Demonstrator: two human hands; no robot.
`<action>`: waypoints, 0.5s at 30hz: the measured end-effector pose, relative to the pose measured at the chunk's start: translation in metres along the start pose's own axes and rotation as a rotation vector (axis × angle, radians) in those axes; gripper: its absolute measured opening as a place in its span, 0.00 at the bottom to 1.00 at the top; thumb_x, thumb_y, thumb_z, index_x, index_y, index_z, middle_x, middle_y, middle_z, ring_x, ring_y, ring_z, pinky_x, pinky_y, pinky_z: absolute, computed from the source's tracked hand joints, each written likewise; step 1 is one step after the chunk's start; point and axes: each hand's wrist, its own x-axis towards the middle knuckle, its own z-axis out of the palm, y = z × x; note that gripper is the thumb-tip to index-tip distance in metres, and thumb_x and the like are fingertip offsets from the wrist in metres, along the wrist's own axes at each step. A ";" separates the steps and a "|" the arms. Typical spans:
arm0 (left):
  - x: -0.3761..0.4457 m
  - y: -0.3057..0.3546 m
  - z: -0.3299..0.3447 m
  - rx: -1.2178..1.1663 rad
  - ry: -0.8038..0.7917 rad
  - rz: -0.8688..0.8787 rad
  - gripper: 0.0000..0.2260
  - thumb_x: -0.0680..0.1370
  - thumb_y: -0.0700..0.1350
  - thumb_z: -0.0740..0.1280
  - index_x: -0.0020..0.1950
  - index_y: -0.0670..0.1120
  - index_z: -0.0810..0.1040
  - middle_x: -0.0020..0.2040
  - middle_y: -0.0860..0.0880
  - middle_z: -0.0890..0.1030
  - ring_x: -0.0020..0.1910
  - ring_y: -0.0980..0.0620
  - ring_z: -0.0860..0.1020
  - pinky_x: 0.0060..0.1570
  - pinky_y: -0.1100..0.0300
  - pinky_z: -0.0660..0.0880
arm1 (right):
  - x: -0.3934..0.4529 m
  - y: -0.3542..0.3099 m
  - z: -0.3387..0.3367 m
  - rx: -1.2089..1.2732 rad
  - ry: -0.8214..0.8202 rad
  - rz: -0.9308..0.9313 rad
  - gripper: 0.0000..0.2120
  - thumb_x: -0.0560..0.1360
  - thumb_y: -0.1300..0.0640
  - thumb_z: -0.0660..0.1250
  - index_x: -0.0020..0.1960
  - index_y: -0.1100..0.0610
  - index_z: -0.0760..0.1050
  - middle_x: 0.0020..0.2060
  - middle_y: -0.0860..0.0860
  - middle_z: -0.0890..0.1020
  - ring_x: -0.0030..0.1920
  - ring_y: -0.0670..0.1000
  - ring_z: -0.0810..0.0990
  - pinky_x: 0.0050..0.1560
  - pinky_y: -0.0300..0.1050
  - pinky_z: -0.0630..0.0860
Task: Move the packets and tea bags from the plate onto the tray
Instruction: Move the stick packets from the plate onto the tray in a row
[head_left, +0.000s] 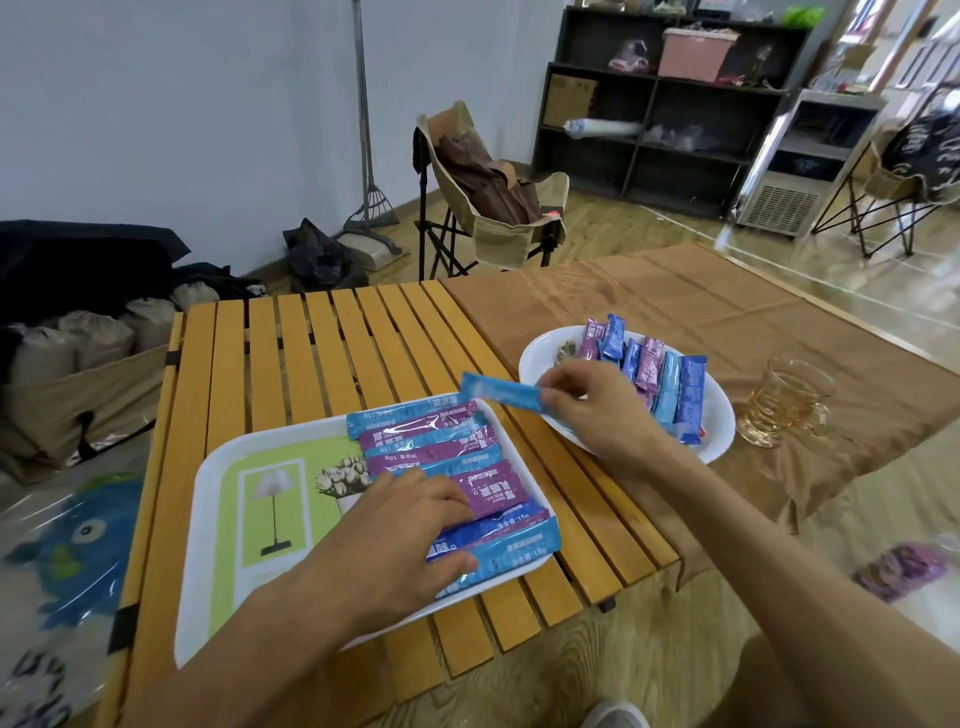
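The right hand (597, 410) pinches a light-blue packet (498, 393) between plate (722, 421) and tray (208, 467); that light grip could let it fall onto the desk (311, 353). The left hand (410, 535), fingers flat, presses the tray's packets (431, 447).

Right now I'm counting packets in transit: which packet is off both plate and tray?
The light blue packet pinched in the right hand; the others lie flat.
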 end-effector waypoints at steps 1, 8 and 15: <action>0.000 0.000 0.000 0.001 0.003 -0.001 0.25 0.77 0.65 0.60 0.73 0.59 0.67 0.67 0.64 0.69 0.65 0.64 0.63 0.64 0.66 0.61 | 0.000 -0.004 0.010 0.003 -0.068 -0.033 0.05 0.78 0.60 0.67 0.50 0.57 0.82 0.43 0.47 0.84 0.44 0.42 0.81 0.44 0.34 0.75; 0.000 -0.002 0.002 0.020 0.018 0.011 0.25 0.78 0.65 0.60 0.72 0.58 0.68 0.67 0.63 0.71 0.64 0.64 0.64 0.64 0.66 0.62 | -0.002 -0.022 0.047 0.029 -0.437 -0.019 0.07 0.81 0.55 0.65 0.53 0.56 0.79 0.52 0.49 0.83 0.53 0.47 0.82 0.47 0.40 0.80; -0.001 0.000 0.001 -0.001 0.023 0.007 0.24 0.77 0.65 0.60 0.72 0.60 0.67 0.67 0.64 0.70 0.65 0.65 0.64 0.59 0.71 0.58 | -0.007 -0.023 0.056 -0.083 -0.481 -0.051 0.07 0.80 0.55 0.67 0.54 0.55 0.80 0.52 0.47 0.82 0.52 0.46 0.81 0.49 0.38 0.78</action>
